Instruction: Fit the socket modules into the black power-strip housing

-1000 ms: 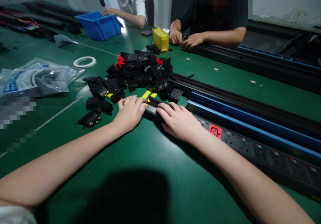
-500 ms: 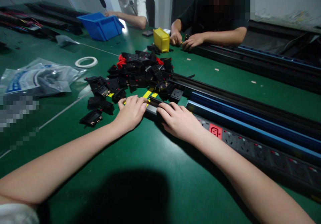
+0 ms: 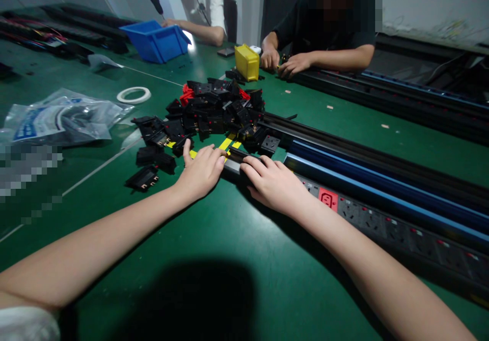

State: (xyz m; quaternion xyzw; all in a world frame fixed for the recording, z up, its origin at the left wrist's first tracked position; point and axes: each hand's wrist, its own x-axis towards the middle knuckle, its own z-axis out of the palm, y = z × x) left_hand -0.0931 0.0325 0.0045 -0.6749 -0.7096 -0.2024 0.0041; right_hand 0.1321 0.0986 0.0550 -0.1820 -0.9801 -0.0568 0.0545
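Directly beneath the right hand [image 3: 269, 180], the nearer to its middle: a socket strip [image 3: 369, 219], long axis slanting from the left hand [image 3: 202, 172] toward the worktop's [image 3: 290, 275] near right, cut off there by the frame. Fingers half bent over it, left little finger lifted; cannot tell whether gripping or merely resting. Both palms and the strip's left tip hidden.

Flat green tabletop [image 3: 214, 239] across the frame, long black socket strip [image 3: 396, 234] at right with small red switches [image 3: 416, 232] and one square red outlet [image 3: 327, 200], blue plastic bin [image 3: 158, 43] upper left, yellow plastic box [image 3: 247, 63] upper centre, white tape ring [image 3: 133, 102] left
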